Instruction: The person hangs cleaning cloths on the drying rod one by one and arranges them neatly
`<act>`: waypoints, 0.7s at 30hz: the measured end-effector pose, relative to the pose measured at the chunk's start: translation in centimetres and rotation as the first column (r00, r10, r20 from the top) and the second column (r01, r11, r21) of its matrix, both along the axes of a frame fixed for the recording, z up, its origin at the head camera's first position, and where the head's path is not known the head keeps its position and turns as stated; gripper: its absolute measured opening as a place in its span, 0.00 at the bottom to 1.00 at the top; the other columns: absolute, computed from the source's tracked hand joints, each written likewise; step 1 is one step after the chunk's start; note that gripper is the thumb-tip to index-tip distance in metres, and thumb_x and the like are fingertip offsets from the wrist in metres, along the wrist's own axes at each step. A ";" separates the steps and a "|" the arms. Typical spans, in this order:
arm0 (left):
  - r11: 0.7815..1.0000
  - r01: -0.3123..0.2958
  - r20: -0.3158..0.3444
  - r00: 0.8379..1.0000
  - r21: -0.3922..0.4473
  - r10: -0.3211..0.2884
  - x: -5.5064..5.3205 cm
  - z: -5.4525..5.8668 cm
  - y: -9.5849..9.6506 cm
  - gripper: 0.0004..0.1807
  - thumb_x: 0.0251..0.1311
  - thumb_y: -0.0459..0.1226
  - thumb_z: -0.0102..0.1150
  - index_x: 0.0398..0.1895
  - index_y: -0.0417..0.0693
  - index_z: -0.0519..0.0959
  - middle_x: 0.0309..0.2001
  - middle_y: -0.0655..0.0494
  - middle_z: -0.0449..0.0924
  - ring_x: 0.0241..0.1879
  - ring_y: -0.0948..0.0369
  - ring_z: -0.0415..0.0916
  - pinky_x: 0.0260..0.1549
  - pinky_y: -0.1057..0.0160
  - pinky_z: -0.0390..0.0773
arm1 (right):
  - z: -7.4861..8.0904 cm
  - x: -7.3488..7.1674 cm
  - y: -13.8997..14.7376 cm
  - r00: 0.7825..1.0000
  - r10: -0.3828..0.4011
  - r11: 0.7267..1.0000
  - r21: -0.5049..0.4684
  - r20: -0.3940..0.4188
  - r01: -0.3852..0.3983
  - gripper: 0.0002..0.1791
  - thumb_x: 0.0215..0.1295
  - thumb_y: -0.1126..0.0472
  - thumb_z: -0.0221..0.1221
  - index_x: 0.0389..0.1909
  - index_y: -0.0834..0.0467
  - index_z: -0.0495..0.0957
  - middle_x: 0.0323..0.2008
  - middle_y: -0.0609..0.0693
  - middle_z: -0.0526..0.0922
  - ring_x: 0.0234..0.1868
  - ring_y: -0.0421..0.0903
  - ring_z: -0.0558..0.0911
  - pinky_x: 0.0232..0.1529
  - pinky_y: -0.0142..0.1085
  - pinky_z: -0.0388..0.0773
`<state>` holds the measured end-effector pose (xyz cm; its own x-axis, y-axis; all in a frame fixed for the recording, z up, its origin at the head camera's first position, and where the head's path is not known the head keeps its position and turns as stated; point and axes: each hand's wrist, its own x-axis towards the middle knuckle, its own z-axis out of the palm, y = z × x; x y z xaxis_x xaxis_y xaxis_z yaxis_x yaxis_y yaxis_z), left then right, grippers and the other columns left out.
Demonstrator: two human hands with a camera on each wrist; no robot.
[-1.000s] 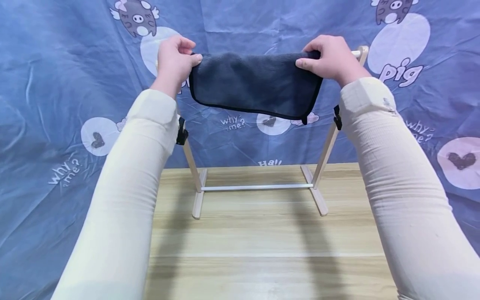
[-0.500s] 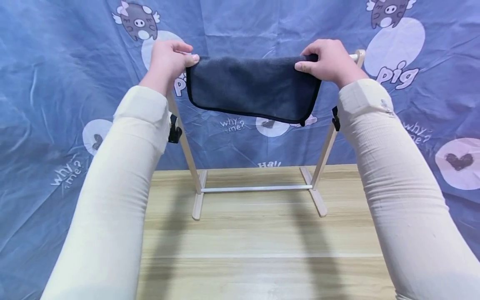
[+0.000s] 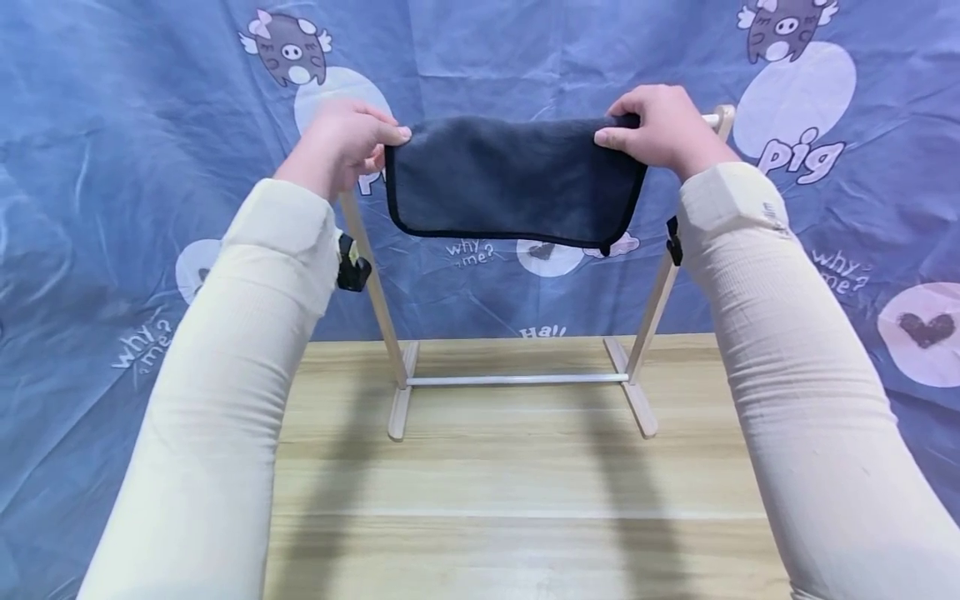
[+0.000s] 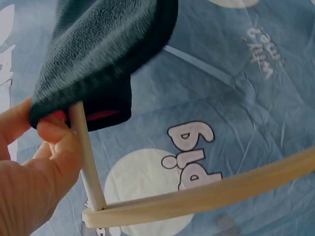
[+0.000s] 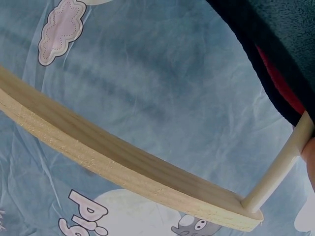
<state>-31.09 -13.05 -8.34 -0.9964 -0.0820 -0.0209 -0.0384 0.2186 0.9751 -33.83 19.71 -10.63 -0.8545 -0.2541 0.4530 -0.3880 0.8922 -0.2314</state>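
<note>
A dark grey towel [image 3: 510, 179] with black edging hangs folded over the top bar of a small wooden rack [image 3: 375, 300]. Its reddish inner side shows in both wrist views. My left hand [image 3: 341, 142] pinches the towel's left edge beside the bar, thumb in front and fingers lower behind. In the left wrist view, that hand [image 4: 42, 164] is close to the white rod [image 4: 87, 157]. At the towel's upper right, my right hand [image 3: 660, 125] grips the edge between thumb and fingers. Only a sliver of the right hand [image 5: 310, 162] shows in the right wrist view.
The rack stands on a light wood-grain surface [image 3: 517, 475], with a white lower crossbar [image 3: 517, 379] joining its feet. Right behind it hangs a blue printed cloth [image 3: 495, 50]. In the right wrist view, a wooden upright [image 5: 123, 162] runs to the top bar.
The left hand's fingers have shifted from above the towel's top to lower behind its left edge. The towel's left lower edge sits lower and more level. My right hand keeps its grip.
</note>
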 end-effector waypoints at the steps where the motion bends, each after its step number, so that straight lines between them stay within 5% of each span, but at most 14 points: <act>1: 0.999 0.027 0.012 1.000 0.023 -0.028 0.0 0.0 0.0 0.07 0.54 0.32 0.58 0.35 0.46 0.72 0.41 0.59 0.68 0.29 0.64 0.68 0.22 0.73 0.71 | 0.0 0.0 0.1 1.000 -0.003 1.000 0.002 0.002 0.003 0.24 0.63 0.50 0.51 0.51 0.65 0.72 0.51 0.64 0.73 0.52 0.58 0.68 0.56 0.50 0.62; 5: 0.981 0.122 -0.018 0.993 0.150 -0.120 -0.2 -0.3 0.1 0.09 0.56 0.29 0.55 0.40 0.45 0.71 0.44 0.58 0.67 0.29 0.63 0.70 0.23 0.71 0.72 | 0.0 0.2 0.2 1.000 0.000 1.000 -0.003 0.010 0.000 0.24 0.63 0.50 0.51 0.51 0.65 0.73 0.50 0.63 0.73 0.51 0.58 0.69 0.55 0.50 0.62; 9: 0.941 0.204 -0.131 0.976 0.272 -0.174 -0.8 -1.0 0.1 0.06 0.56 0.25 0.51 0.34 0.41 0.73 0.34 0.55 0.70 0.22 0.62 0.72 0.23 0.69 0.73 | -0.1 0.2 0.2 1.000 0.002 1.000 -0.008 0.012 -0.002 0.24 0.63 0.50 0.51 0.51 0.64 0.73 0.50 0.63 0.74 0.51 0.58 0.69 0.54 0.49 0.63; 12: 0.914 0.245 -0.204 0.961 0.324 -0.185 -1.2 -1.5 0.1 0.11 0.55 0.22 0.46 0.39 0.39 0.74 0.32 0.53 0.71 0.22 0.63 0.72 0.24 0.69 0.73 | -0.2 0.1 0.2 1.000 0.004 1.000 -0.007 0.011 -0.004 0.24 0.63 0.50 0.51 0.50 0.64 0.73 0.50 0.63 0.74 0.51 0.58 0.69 0.54 0.50 0.63; 21: 0.881 0.339 -0.276 0.927 0.330 -0.253 -1.7 -1.8 0.4 0.32 0.56 0.22 0.40 0.66 0.48 0.60 0.62 0.54 0.62 0.49 0.61 0.69 0.44 0.69 0.70 | -0.3 -0.2 0.2 1.000 0.006 1.000 -0.007 0.005 -0.006 0.23 0.63 0.50 0.51 0.50 0.64 0.73 0.49 0.63 0.74 0.51 0.57 0.69 0.54 0.49 0.62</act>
